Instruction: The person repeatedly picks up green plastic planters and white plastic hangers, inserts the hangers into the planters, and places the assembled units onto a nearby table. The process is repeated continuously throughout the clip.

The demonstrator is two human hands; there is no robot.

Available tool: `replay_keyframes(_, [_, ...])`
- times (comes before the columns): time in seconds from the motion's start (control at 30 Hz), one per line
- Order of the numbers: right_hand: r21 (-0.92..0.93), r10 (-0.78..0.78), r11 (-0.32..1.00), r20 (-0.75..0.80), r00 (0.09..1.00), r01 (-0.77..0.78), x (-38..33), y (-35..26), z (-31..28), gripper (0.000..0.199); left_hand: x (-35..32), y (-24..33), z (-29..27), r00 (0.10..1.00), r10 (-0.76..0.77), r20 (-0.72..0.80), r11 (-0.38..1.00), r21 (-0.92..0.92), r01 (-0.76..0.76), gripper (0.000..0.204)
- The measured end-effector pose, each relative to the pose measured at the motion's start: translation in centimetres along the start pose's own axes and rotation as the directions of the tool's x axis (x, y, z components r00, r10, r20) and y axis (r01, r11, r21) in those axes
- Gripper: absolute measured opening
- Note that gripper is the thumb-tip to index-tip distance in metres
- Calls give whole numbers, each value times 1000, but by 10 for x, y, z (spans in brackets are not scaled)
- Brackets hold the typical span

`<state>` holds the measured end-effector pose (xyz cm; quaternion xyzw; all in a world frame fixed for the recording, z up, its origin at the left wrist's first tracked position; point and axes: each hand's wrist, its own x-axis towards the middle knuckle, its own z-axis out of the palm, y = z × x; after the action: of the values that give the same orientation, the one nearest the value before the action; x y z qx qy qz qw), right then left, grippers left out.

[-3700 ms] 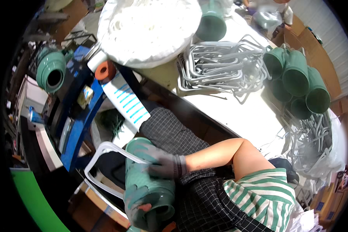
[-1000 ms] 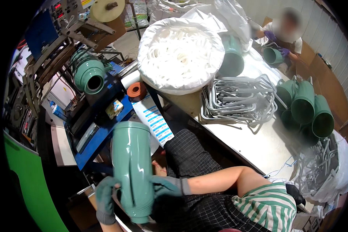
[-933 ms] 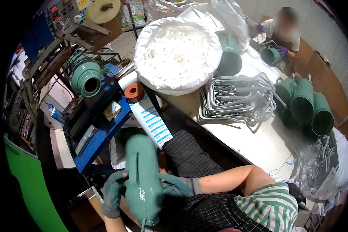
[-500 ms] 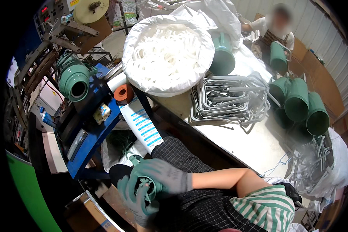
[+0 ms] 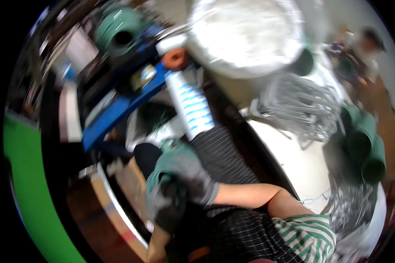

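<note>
A green plastic cylinder [image 5: 163, 177] with a dark open end is at my lap; motion blur smears its outline. My right hand [image 5: 186, 168], in a grey-and-green work glove, is wrapped over it from above. At the near side of the open end lies my left hand [image 5: 166, 208], gloved too, its fingers too smeared to make out. Just beyond my knee, a strip of white labels with blue print [image 5: 193, 105] hangs from an orange-cored roll [image 5: 175, 59].
A blue metal frame [image 5: 123, 107] stands to the left, a green moulded part [image 5: 118, 33] above it. On the white table [image 5: 281, 153] are grey handles [image 5: 298, 105], green cylinders [image 5: 364, 136] and a big white sack [image 5: 245, 65]. Another person [image 5: 368, 52] sits far right.
The whole view has swung, shifting the table and sack right and up and blurring everything. The cylinder stays between my hands; its opening and the ragged trimmings in it no longer show clearly.
</note>
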<state>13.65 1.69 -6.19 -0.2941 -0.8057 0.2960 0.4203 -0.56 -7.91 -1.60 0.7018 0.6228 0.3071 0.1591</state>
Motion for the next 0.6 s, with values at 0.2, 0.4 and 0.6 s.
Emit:
replay_keyframes(0.2, [16,-105,994,-43,994,105,22,-13,-13,67,7,-9,-9,941,283,-183,933,279,-227,56])
replay_keyframes(0.4, [87,-211,970,-172,962,228,84,11,-5,68,67,-26,-5,728,420,-542,848,521,-101,95])
replay_keyframes(0.6, [-71,-217,974,-26,976,214,65,9,-55,78,62,-22,4,853,435,-288,854,433,-289,105])
